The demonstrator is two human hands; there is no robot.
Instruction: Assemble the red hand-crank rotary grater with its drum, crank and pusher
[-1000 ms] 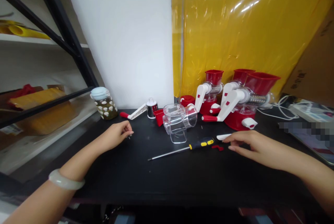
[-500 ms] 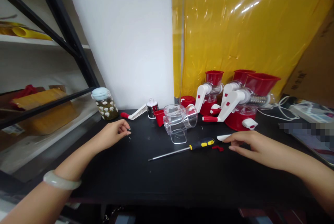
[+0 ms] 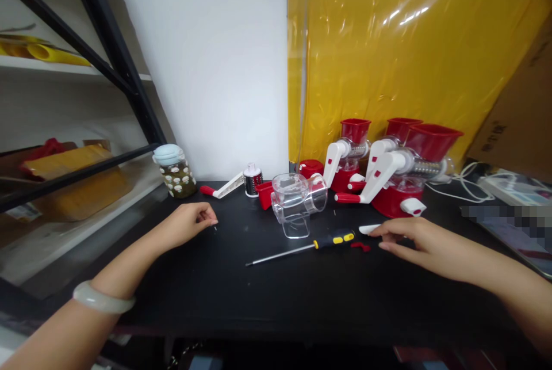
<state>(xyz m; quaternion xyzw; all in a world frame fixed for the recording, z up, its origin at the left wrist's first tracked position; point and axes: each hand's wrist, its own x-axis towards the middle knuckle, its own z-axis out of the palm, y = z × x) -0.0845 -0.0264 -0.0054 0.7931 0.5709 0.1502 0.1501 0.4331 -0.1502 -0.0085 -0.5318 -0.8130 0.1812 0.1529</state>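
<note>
My left hand (image 3: 185,224) is at the left of the black table, its thumb and fingertips pressed together by a tiny pale piece (image 3: 216,229) too small to name. My right hand (image 3: 416,239), thumb and fingers apart, has a fingertip at a white part (image 3: 368,229). Just below that part lies a small red piece (image 3: 360,247). A screwdriver (image 3: 334,240) with a black and yellow handle lies between my hands, its tip to the left. Behind it is a clear plastic housing (image 3: 295,200), beside a red hopper (image 3: 264,194).
Red and white rotary graters (image 3: 399,191) stand at the back right, near white cables (image 3: 463,186) and a tablet (image 3: 509,237). At the back are a jar (image 3: 175,174), a crank handle (image 3: 228,186), a grater drum (image 3: 252,179) and a red base (image 3: 311,168).
The thumb and fingertips of my left hand have come together beside the tiny piece. My right hand stays by the white part. The view has shifted slightly.
</note>
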